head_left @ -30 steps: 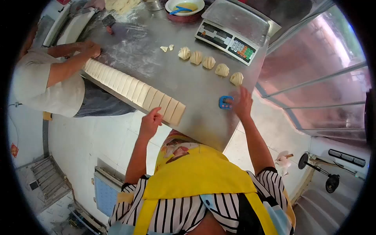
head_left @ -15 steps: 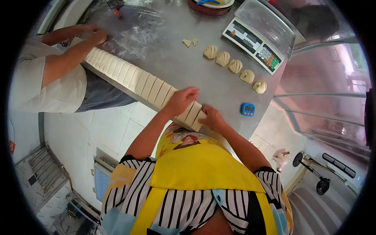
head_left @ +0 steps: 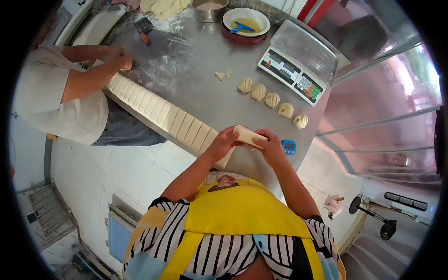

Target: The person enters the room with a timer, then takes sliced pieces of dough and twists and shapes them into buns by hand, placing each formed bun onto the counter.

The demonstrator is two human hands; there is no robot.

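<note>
A pale dough strip (head_left: 248,137) is stretched between my two hands, lifted above the table's front edge. My left hand (head_left: 225,142) grips its left end, with the thumb on top. On its right end, my right hand (head_left: 270,145) has the fingers closed round it. Below and to the left, a long row of cut dough strips (head_left: 161,114) lies along the table edge, its near end partly hidden by my left arm. Beyond my right hand, several twisted dough rolls (head_left: 272,99) sit in a line. Two small dough scraps (head_left: 220,75) lie near them.
A digital scale (head_left: 298,70) stands at the back right, beside a white bowl (head_left: 227,18) holding liquid and a blue tool. A blue timer (head_left: 289,147) is by my right hand. At the far left, a co-worker's hands (head_left: 122,60) are at the row's other end.
A strip from the near end of the row is now up in both my hands, which have moved right. My view has shifted, showing more of the table's back.
</note>
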